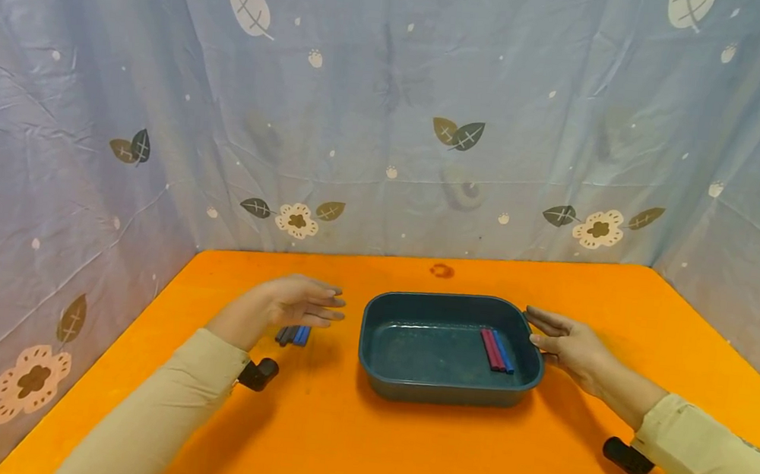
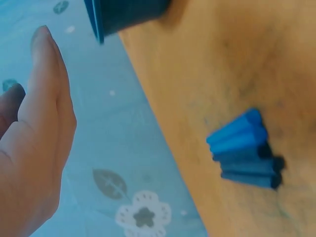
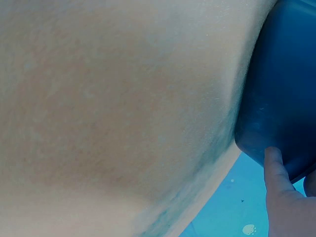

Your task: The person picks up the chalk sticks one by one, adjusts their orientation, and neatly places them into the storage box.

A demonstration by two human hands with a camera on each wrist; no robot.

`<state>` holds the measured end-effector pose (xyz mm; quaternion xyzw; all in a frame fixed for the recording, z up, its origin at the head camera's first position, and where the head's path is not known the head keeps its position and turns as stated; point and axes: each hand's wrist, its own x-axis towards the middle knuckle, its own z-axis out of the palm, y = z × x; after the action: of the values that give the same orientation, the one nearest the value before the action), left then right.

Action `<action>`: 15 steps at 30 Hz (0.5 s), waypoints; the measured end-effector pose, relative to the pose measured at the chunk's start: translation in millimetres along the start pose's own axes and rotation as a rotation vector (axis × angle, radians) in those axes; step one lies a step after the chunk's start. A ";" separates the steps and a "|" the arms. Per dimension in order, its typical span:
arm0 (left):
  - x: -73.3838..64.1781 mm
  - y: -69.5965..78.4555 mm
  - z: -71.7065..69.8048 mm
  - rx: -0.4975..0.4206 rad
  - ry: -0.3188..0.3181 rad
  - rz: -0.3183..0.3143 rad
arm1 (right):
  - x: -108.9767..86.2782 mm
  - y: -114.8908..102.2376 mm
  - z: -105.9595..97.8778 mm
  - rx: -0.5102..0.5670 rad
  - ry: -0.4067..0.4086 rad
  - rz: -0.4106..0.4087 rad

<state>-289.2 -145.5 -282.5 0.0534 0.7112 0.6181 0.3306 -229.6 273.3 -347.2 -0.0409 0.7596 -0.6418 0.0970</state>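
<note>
A dark teal rectangular tub (image 1: 447,394) stands on the orange table. Magenta sticks (image 1: 493,351) and a blue stick (image 1: 503,352) lie side by side in its right end. My right hand (image 1: 571,351) touches the tub's right end with extended fingers; in the right wrist view a straight finger (image 3: 276,170) rests against the outer wall. To the left of the tub hovers my left hand (image 1: 301,302), fingers extended and holding nothing. Just below it on the table lie blue sticks (image 2: 239,136) next to dark grey sticks (image 2: 249,167), partly hidden by the hand in the head view.
A patterned cloth curtain (image 1: 373,168) rises behind the table and along both sides. The orange tabletop (image 1: 441,456) extends in front of the tub. A reddish-brown mark (image 1: 441,271) shows near the back edge. Black wrist devices (image 1: 258,374) hang under both sleeves.
</note>
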 end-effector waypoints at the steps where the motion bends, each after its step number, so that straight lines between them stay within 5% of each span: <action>1: -1.3 -0.8 -3.7 0.002 -0.002 0.001 | 0.1 -0.1 -0.2 -0.006 -0.001 0.001; 15: -13.7 -22.0 -49.4 0.024 0.137 0.009 | 1.1 -0.6 -1.3 -0.029 -0.013 -0.009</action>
<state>-297.7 -198.8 -296.2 0.0181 0.7393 0.6133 0.2774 -230.9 274.3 -346.5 -0.0498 0.7679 -0.6310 0.0987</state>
